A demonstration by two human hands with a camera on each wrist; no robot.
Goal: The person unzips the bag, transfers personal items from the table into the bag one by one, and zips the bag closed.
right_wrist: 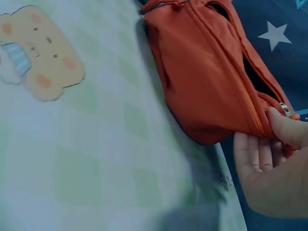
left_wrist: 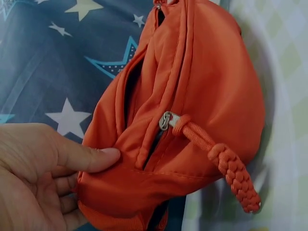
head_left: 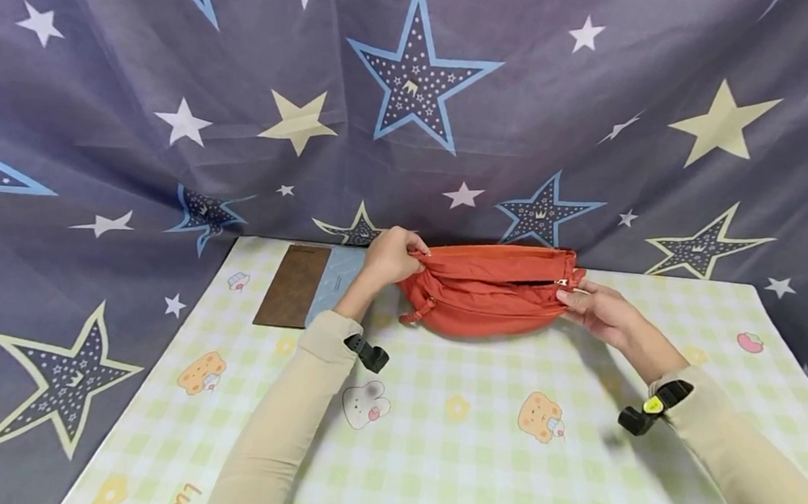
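Two ends of the soft orange-red fabric bag were pinched, by left-hand grip and right-hand grip | bag was at far side of green-checked table | risk: uneven tugging might have jammed slack cloth in the silver metal zip slider

Orange-red fabric bag, its top partly unzipped.
Soft, rounded and creased, it lies crosswise near the far edge of the tabletop, its upper opening showing as a dark slit with a metal slider at the right end. Near the left end, a front zip, open a little, has a braided cord pull hanging down its face.
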